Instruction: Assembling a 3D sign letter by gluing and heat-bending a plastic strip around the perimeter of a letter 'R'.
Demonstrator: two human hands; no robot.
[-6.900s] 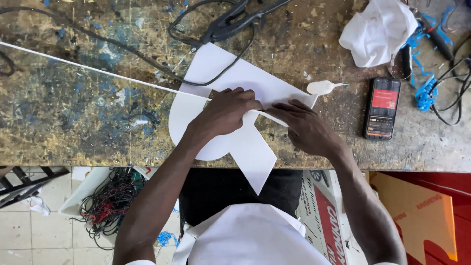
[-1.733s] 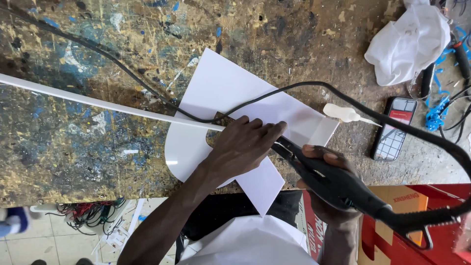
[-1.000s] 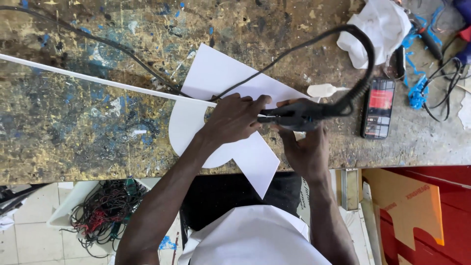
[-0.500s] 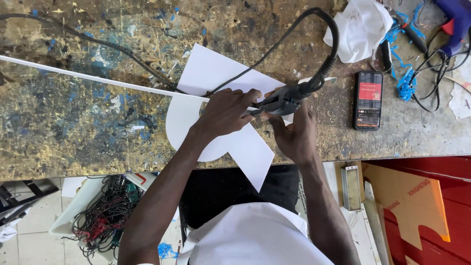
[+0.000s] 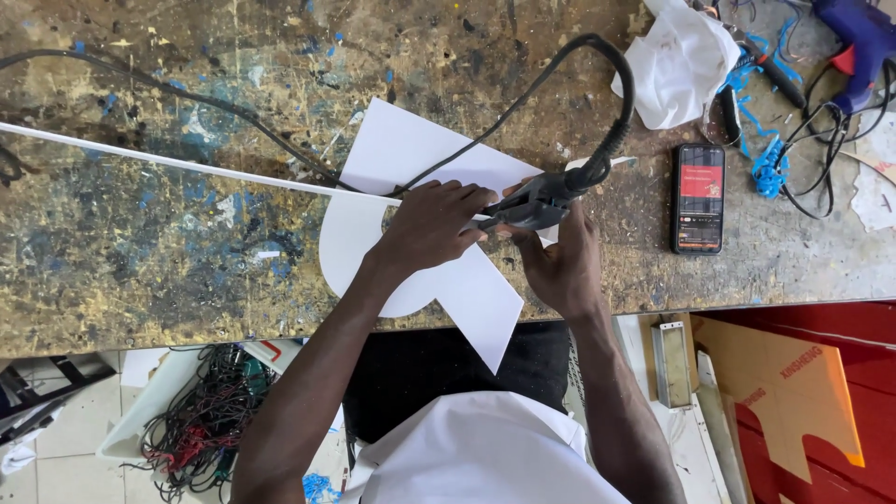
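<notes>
Left hand [image 5: 429, 238] lay flat, fingers spread, pressing the white sheet [image 5: 411, 159] down on the desk [image 5: 140, 261]. Right hand [image 5: 560, 266] was closed around the dark corded tool [image 5: 541, 201], nozzle aimed left at the left fingertips, almost touching them. Tool's long axis ran roughly left-right, slightly tilted; its black cable [image 5: 616, 103] looped up and away from the hands. A thin white strip [image 5: 187, 163] ran long and straight from far left of the hands, ending under the left fingers, right where the nozzle sat; right hand was the nearer one to that joint. The sheet's pointed corner overhung the desk edge, toward the person's body. Counts: one sheet, one strip, one hand-held tool, two hands. Right of the hands: one phone [image 5: 700, 196], one crumpled white cloth [image 5: 677, 61], a blue glue gun [image 5: 863, 37] further out.
</notes>
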